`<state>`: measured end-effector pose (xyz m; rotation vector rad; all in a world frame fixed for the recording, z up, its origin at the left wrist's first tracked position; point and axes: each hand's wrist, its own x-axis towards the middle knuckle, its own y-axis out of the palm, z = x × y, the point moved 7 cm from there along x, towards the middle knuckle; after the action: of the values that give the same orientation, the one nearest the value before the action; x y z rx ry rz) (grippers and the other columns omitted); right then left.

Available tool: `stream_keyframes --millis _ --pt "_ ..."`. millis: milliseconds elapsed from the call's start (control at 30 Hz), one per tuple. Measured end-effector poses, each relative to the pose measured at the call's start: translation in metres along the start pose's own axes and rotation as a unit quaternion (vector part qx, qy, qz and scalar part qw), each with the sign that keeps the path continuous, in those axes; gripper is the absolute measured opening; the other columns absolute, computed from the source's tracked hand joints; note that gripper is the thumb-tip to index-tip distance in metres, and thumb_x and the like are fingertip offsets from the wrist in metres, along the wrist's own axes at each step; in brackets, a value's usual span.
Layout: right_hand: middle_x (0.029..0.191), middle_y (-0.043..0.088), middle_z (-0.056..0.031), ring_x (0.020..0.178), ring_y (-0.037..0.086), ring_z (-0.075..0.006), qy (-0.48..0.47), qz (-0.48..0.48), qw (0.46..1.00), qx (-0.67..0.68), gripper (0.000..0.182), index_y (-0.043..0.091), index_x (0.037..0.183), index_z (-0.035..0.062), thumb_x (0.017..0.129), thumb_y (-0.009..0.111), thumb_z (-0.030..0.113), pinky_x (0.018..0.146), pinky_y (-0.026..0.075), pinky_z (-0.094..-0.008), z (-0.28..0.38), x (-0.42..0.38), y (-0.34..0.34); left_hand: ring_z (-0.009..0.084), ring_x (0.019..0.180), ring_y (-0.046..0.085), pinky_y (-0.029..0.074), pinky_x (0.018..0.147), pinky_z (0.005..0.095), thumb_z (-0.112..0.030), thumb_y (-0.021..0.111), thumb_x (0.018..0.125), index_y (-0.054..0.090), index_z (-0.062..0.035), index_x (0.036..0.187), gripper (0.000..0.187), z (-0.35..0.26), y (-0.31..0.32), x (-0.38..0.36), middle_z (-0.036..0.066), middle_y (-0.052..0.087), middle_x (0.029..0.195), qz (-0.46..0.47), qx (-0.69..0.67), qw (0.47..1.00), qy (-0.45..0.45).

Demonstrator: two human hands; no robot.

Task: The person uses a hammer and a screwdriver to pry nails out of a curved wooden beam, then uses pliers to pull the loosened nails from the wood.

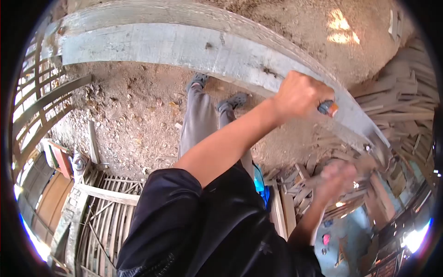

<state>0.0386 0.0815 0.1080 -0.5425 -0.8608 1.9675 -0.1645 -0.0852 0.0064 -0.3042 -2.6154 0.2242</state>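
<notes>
My left hand (pixel 302 94) is closed in a fist around a dark handle with an orange end (pixel 327 109). The rest of what it belongs to is hidden by the fist. This hand overlaps the long grey wooden beam (pixel 170 44), which arcs across the view from upper left to the right. My right hand (pixel 339 177), smeared by motion, is lower on the right, near the beam's right end. A small shiny spot (pixel 368 147) shows at that end of the beam.
Loose wooden pieces (pixel 401 101) are heaped on the right. A slatted wooden frame (pixel 108 207) stands at lower left, a railing of curved slats (pixel 50 99) at far left. My shoes (pixel 234 100) are on dirt ground (pixel 134 101) strewn with chips, close to the beam.
</notes>
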Motion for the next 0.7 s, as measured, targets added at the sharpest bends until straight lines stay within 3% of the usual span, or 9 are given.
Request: stream_keyframes --millis 33,167,233,333,433,567,633,667,700 --pt "0.069 0.046 -0.0071 0.05 0.043 -0.0129 -0.174 0.114 0.967 0.148 0.053 0.051 0.095 0.0018 0.105 0.042 0.053 0.044 0.035 -0.0246 0.036 0.002 0.0 0.023 0.049 0.058 0.045 0.045 0.0374 -0.023 0.072 0.064 0.063 -0.0137 0.063 0.013 -0.004 -0.002 0.002 0.002 0.06 0.056 0.014 0.01 1.0 -0.009" --pt "0.066 0.044 -0.0053 0.048 0.039 -0.0109 -0.217 0.038 0.967 0.131 0.057 0.048 0.102 0.0009 0.103 0.044 0.057 0.042 0.032 -0.0234 0.079 0.001 -0.028 0.0236 0.052 0.061 0.047 0.047 0.0379 -0.023 0.07 0.07 0.064 -0.0113 0.063 0.015 -0.007 -0.004 0.019 0.004 0.062 0.059 0.075 0.003 0.994 -0.076" --pt "0.067 0.043 -0.005 0.049 0.04 -0.0101 -0.196 0.073 0.968 0.139 0.06 0.044 0.11 -0.0004 0.101 0.046 0.059 0.041 0.031 -0.0233 0.082 -0.006 -0.021 0.025 0.056 0.064 0.05 0.05 0.0387 -0.025 0.07 0.075 0.068 -0.0087 0.067 0.018 0.013 0.02 0.029 0.007 0.066 0.062 0.219 0.027 0.951 -0.216" --pt "0.067 0.044 -0.0055 0.048 0.04 -0.0101 -0.193 0.05 0.971 0.134 0.061 0.044 0.112 -0.0017 0.101 0.045 0.058 0.041 0.032 -0.0225 0.079 -0.012 -0.021 0.0286 0.059 0.066 0.053 0.055 0.0405 -0.027 0.069 0.08 0.072 -0.0071 0.072 0.021 0.027 0.021 0.043 0.014 0.068 0.066 0.139 0.081 0.97 -0.184" --pt "0.067 0.044 -0.0056 0.048 0.04 -0.0099 -0.181 0.066 0.969 0.156 0.06 0.044 0.113 -0.0021 0.102 0.044 0.057 0.041 0.033 -0.0219 0.066 -0.002 -0.036 0.0321 0.061 0.067 0.055 0.063 0.0432 -0.024 0.071 0.079 0.073 -0.0079 0.072 0.018 0.029 0.027 0.044 0.019 0.069 0.068 0.18 0.07 0.956 -0.219" --pt "0.068 0.044 -0.0055 0.048 0.04 -0.0096 -0.181 0.057 0.972 0.138 0.059 0.044 0.11 -0.0012 0.102 0.044 0.057 0.042 0.033 -0.0219 0.068 0.003 -0.042 0.0336 0.07 0.069 0.055 0.069 0.0465 -0.02 0.073 0.079 0.072 -0.0068 0.087 0.016 -0.007 0.004 0.036 0.018 0.07 0.077 0.081 -0.067 0.973 -0.204" --pt "0.068 0.044 -0.0057 0.048 0.04 -0.0097 -0.167 0.052 0.976 0.132 0.058 0.044 0.109 -0.001 0.103 0.044 0.057 0.042 0.033 -0.0221 0.067 0.004 -0.04 0.0319 0.075 0.069 0.055 0.067 0.0449 -0.021 0.076 0.078 0.066 -0.0095 0.103 0.03 -0.031 -0.003 0.031 0.012 0.069 0.086 -0.035 -0.042 0.997 -0.057" --pt "0.068 0.044 -0.0058 0.048 0.04 -0.0098 -0.157 0.044 0.978 0.131 0.058 0.043 0.108 -0.0007 0.103 0.044 0.057 0.042 0.033 -0.0222 0.067 0.005 -0.039 0.0319 0.075 0.069 0.055 0.067 0.0449 -0.021 0.076 0.078 0.066 -0.0095 0.103 0.03 -0.027 -0.001 0.026 0.012 0.069 0.086 -0.038 -0.043 0.997 -0.057" --pt "0.068 0.044 -0.0058 0.048 0.04 -0.0098 -0.161 0.044 0.977 0.13 0.058 0.043 0.108 -0.0007 0.103 0.044 0.057 0.042 0.033 -0.0222 0.068 0.006 -0.039 0.0313 0.076 0.068 0.054 0.063 0.043 -0.024 0.078 0.078 0.062 -0.011 0.107 0.036 -0.031 0.003 0.024 0.01 0.068 0.089 0.001 -0.071 0.997 -0.001"
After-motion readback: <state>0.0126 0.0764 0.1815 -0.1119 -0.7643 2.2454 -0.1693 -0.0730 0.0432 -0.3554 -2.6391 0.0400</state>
